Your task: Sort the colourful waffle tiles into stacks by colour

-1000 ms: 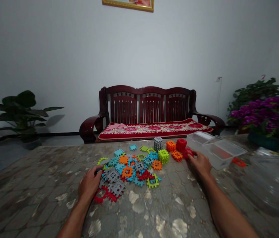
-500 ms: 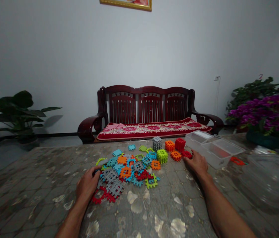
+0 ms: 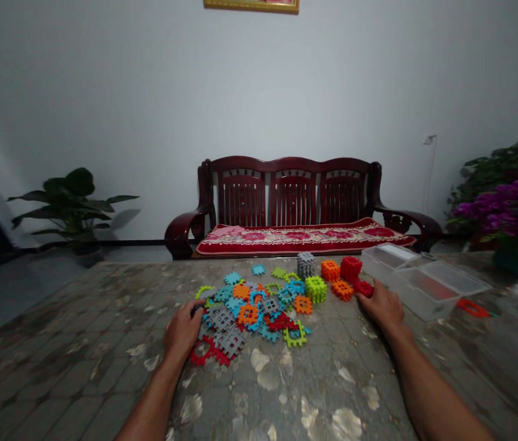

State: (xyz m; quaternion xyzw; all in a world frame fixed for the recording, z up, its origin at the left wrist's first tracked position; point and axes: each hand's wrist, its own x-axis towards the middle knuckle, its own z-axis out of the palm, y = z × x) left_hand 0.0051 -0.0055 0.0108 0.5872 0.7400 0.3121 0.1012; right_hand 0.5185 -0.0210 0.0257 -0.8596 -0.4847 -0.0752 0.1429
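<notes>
A loose heap of square interlocking plastic tiles [image 3: 247, 314] in blue, grey, orange, green and red lies on the table. At its left edge rests my left hand [image 3: 184, 327], thumb and forefinger apart beside the grey tiles [image 3: 228, 340]; a dark patch shows between them. My right hand [image 3: 384, 307] has its fingers closed on red tiles [image 3: 363, 288] lying low on the table; the fingertips are partly hidden. Around these stand a taller red stack [image 3: 350, 267], an orange stack [image 3: 330, 270], a lower orange stack [image 3: 342, 290], a green stack [image 3: 316, 289] and a grey stack [image 3: 306, 265].
A clear plastic box [image 3: 424, 291] with open lids stands beyond my right hand, with an orange-red piece [image 3: 472, 307] nearby. Blurred clear plastic [image 3: 511, 343] lies at right, before purple flowers [image 3: 511, 211]. A wooden bench [image 3: 289, 196] stands behind the patterned table [image 3: 259, 398].
The whole view has shifted, so everything appears farther right. Both hands keep nearly the same places relative to the heap and the red tiles.
</notes>
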